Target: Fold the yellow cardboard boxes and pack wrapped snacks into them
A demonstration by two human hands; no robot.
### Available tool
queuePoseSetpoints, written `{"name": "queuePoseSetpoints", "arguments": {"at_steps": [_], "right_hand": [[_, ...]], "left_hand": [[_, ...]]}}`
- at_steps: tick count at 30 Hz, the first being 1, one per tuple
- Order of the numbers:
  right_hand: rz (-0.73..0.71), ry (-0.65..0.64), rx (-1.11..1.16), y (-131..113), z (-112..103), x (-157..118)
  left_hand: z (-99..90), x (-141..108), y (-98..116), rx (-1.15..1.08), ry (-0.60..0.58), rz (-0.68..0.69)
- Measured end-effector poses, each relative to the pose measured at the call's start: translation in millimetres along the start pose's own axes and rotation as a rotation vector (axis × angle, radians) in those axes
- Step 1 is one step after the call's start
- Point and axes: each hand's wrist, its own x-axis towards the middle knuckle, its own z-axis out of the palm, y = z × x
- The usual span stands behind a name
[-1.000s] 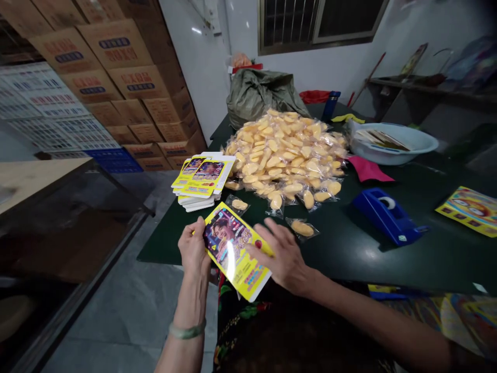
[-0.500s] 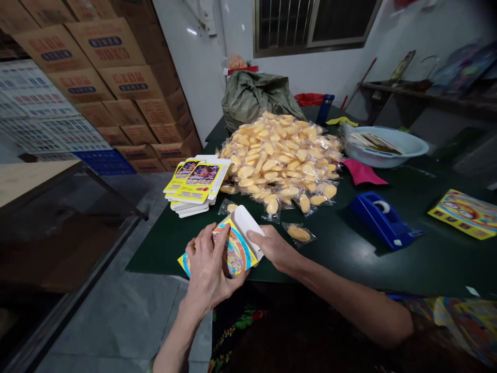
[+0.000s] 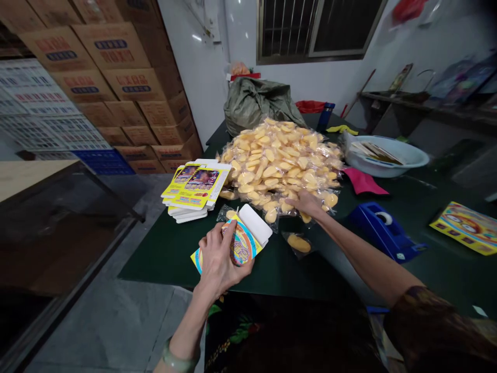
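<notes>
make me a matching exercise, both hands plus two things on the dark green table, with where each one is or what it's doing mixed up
1. left hand
2. right hand
3. stack of flat yellow-and-white cardboard cartons
4. pale blue round plastic basin

A. at the front edge of the heap of yellow oval pieces in clear wrappers
B. behind the bright pink flat sheet, with thin flat pieces inside
C. holding the yellow-and-blue cardboard box with its white flap open
D. just left of the heap

Pairs: 1-C, 2-A, 3-D, 4-B
</notes>
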Motion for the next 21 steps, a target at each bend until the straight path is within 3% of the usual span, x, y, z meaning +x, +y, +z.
{"name": "queuePoseSetpoints", "arguments": {"at_steps": [6, 13, 18, 21], "right_hand": [[-0.062, 0.059, -0.018, 23, 7, -28], [-0.061, 0.06, 0.095, 31, -7, -35], [-0.19, 0.039, 0.298, 19, -30, -42], [-0.37, 0.163, 0.287, -3, -46, -59]], "left_hand": [[4.0, 10, 8, 0.033, -0.081, -0.008], [2.6, 14, 16, 0.067, -0.123, 0.005], [5.1, 15, 23, 0.082, -0.14, 0.019], [6.7, 17, 32, 0.116, -0.158, 0.015]]}}
